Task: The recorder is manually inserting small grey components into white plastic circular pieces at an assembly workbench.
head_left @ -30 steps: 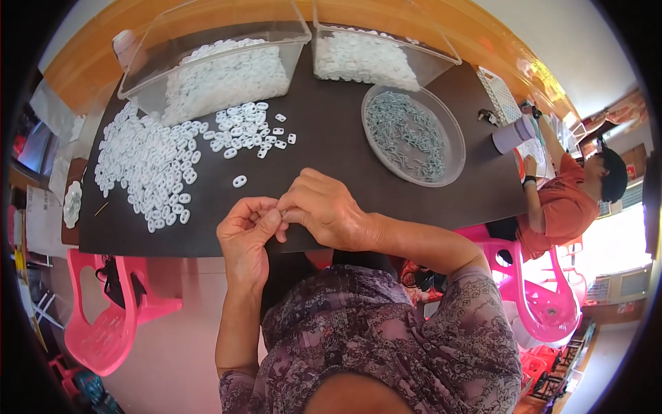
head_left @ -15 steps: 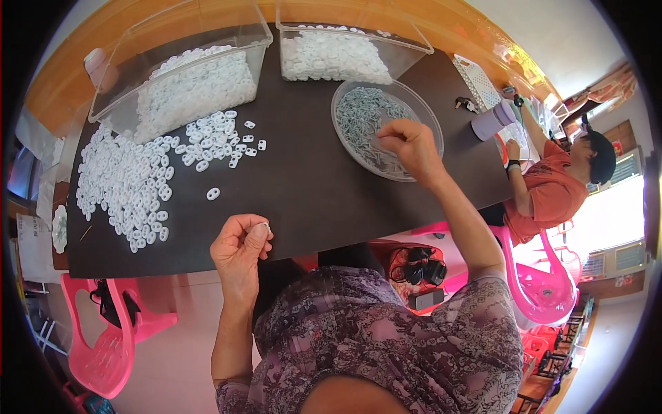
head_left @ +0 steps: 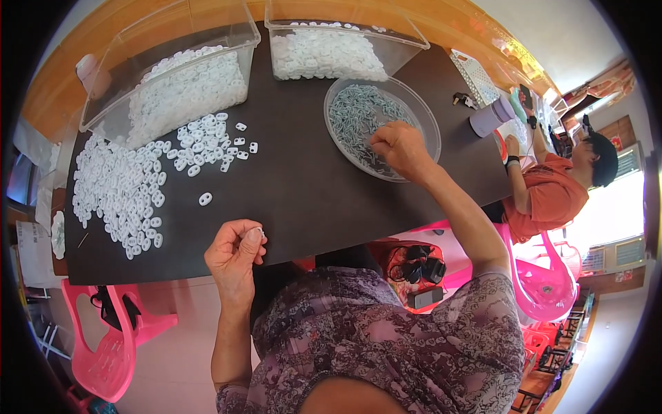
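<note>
My left hand (head_left: pixel 233 257) is held at the near edge of the dark table (head_left: pixel 289 193), pinching a small white plastic piece (head_left: pixel 259 232) between thumb and fingers. My right hand (head_left: pixel 398 149) reaches into a round clear dish (head_left: pixel 427 119) filled with small grey-green metal parts (head_left: pixel 358 114), fingertips down among them; whether it holds any I cannot tell. A spread of white plastic pieces (head_left: pixel 121 190) lies on the table to the left, with one lone piece (head_left: pixel 205 199) nearer my left hand.
Two clear bins (head_left: pixel 172 76) (head_left: pixel 331 52) of white pieces stand at the far edge. A person in an orange shirt (head_left: pixel 552 196) sits at the right end by a lilac cup (head_left: pixel 491 117). Pink chairs (head_left: pixel 103 345) stand beside and under the table.
A second ago both hands were together at the table's near edge. My right hand then went out to the round dish and now digs into the parts; my left hand stayed with the white piece.
</note>
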`<action>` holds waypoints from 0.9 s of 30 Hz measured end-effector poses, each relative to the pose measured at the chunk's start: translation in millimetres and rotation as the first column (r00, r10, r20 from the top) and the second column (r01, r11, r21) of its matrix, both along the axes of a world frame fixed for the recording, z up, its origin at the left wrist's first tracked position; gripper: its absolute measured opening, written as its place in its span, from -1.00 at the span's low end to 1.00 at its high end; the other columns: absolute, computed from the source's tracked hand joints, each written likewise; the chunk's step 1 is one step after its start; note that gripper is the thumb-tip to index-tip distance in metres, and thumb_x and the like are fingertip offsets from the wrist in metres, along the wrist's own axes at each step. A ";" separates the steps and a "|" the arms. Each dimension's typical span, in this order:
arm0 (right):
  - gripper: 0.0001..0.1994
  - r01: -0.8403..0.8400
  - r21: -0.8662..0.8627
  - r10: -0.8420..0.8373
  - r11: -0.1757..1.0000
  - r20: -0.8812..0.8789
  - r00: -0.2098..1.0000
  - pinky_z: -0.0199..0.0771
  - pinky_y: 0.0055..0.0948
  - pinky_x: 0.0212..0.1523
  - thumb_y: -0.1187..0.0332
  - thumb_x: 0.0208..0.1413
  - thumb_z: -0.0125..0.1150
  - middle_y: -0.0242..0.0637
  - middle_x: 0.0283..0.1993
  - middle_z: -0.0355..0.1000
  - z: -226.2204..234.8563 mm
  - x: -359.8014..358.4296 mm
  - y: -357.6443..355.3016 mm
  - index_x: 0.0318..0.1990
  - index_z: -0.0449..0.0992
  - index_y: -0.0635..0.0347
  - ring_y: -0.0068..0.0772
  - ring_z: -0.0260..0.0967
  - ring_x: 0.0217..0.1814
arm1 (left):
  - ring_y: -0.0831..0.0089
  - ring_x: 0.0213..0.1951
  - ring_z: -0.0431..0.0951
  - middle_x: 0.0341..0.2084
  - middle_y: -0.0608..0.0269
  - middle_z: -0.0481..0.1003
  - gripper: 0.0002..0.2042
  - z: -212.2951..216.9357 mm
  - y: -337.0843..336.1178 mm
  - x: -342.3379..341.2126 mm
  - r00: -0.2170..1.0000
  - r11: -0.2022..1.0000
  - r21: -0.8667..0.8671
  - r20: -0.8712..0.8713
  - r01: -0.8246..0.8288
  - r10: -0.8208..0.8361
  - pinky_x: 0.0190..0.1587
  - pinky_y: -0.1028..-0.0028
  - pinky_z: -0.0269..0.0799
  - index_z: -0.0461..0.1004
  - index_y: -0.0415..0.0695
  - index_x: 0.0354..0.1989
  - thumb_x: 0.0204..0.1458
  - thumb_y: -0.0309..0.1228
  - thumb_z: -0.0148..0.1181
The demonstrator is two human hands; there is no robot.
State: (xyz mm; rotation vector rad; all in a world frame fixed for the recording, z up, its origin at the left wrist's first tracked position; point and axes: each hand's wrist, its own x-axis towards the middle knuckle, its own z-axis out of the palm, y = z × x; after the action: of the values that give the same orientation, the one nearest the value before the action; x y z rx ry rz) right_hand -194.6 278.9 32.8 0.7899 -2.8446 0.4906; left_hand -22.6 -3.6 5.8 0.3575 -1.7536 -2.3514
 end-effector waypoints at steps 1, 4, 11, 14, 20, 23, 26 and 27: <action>-0.95 -0.014 0.040 0.015 0.999 -0.021 1.000 0.33 -0.26 -0.29 0.45 -0.17 0.17 -0.20 -0.45 0.41 -1.5 -1.0 -1.1 -0.49 0.51 0.17 -0.11 0.35 -0.31 | 0.64 -0.61 0.35 -0.59 0.30 0.43 -0.86 0.0 0.0 0.0 1.000 1.000 -0.001 0.001 0.000 0.000 -0.59 0.70 0.23 0.45 -0.26 -0.37 0.01 -0.43 0.18; -0.96 -0.044 0.112 0.051 0.993 -0.064 0.997 0.32 -0.23 -0.28 0.44 -0.16 0.16 -0.20 -0.46 0.40 -5.8 -4.5 -2.7 -0.52 0.48 0.17 -0.11 0.34 -0.30 | 0.64 -0.60 0.35 -0.58 0.30 0.43 -0.87 0.5 -0.1 0.8 1.000 1.000 0.009 0.000 -0.001 0.001 -0.59 0.70 0.24 0.45 -0.26 -0.37 0.01 -0.43 0.18; -0.94 -0.085 0.289 0.114 0.954 -0.085 0.990 0.33 -0.22 -0.28 0.44 -0.15 0.15 -0.19 -0.46 0.39 -2.3 -12.5 -6.9 -0.53 0.42 0.19 -0.12 0.33 -0.28 | 0.64 -0.59 0.36 -0.56 0.30 0.43 -0.87 -2.0 -1.5 2.0 1.000 1.000 0.015 -0.023 0.005 -0.004 -0.57 0.69 0.25 0.45 -0.27 -0.36 0.01 -0.44 0.17; -0.94 -0.096 0.307 0.134 0.947 -0.105 0.985 0.34 -0.21 -0.28 0.44 -0.14 0.15 -0.17 -0.44 0.39 -1.8 -9.2 -6.2 -0.52 0.41 0.19 -0.09 0.33 -0.28 | 0.64 -0.59 0.36 -0.56 0.30 0.43 -0.87 -0.5 -0.7 3.0 0.999 1.000 0.018 -0.035 0.002 -0.001 -0.57 0.69 0.25 0.45 -0.27 -0.36 0.01 -0.45 0.17; -0.97 -0.105 0.297 0.150 0.949 -0.133 0.980 0.35 -0.18 -0.28 0.47 -0.13 0.08 -0.15 -0.44 0.39 -9.0 -6.0 -3.0 -0.51 0.39 0.20 -0.07 0.34 -0.28 | 0.65 -0.59 0.36 -0.56 0.30 0.44 -0.87 -2.2 -1.2 4.6 0.998 1.000 0.012 -0.055 0.000 0.001 -0.57 0.69 0.26 0.45 -0.27 -0.36 0.01 -0.45 0.17; -0.98 -0.042 0.237 0.073 0.971 -0.123 0.990 0.34 -0.18 -0.30 0.48 -0.14 0.09 -0.14 -0.46 0.40 -11.1 -6.1 -0.1 -0.51 0.40 0.21 -0.07 0.35 -0.29 | 0.65 -0.59 0.36 -0.56 0.29 0.44 -0.87 -2.0 -0.6 4.5 0.999 1.000 0.023 -0.054 -0.002 0.004 -0.57 0.69 0.26 0.45 -0.28 -0.36 0.02 -0.45 0.17; -0.97 0.005 0.027 -0.001 1.000 -0.147 0.989 0.33 -0.18 -0.32 0.47 -0.14 0.11 -0.14 -0.48 0.39 -3.7 -8.6 1.9 -0.50 0.42 0.22 -0.07 0.35 -0.30 | 0.65 -0.60 0.35 -0.56 0.28 0.44 -0.87 -4.1 -0.7 4.4 0.998 1.000 0.026 -0.064 -0.002 0.004 -0.56 0.69 0.26 0.45 -0.28 -0.36 0.02 -0.46 0.16; -0.97 0.010 0.029 -0.005 1.000 -0.147 0.989 0.33 -0.18 -0.32 0.47 -0.14 0.11 -0.14 -0.48 0.39 -1.1 -9.9 4.6 -0.50 0.42 0.22 -0.07 0.35 -0.30 | 0.65 -0.60 0.35 -0.56 0.28 0.44 -0.87 -4.6 -1.2 4.7 0.998 1.000 0.028 -0.064 0.002 0.000 -0.56 0.69 0.26 0.45 -0.28 -0.36 0.02 -0.46 0.16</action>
State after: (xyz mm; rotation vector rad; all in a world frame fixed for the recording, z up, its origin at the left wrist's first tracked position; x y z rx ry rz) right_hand -204.5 283.5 31.7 0.7857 -2.7232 0.3738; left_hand -17.9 -4.8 1.2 0.2820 -1.6942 -2.3627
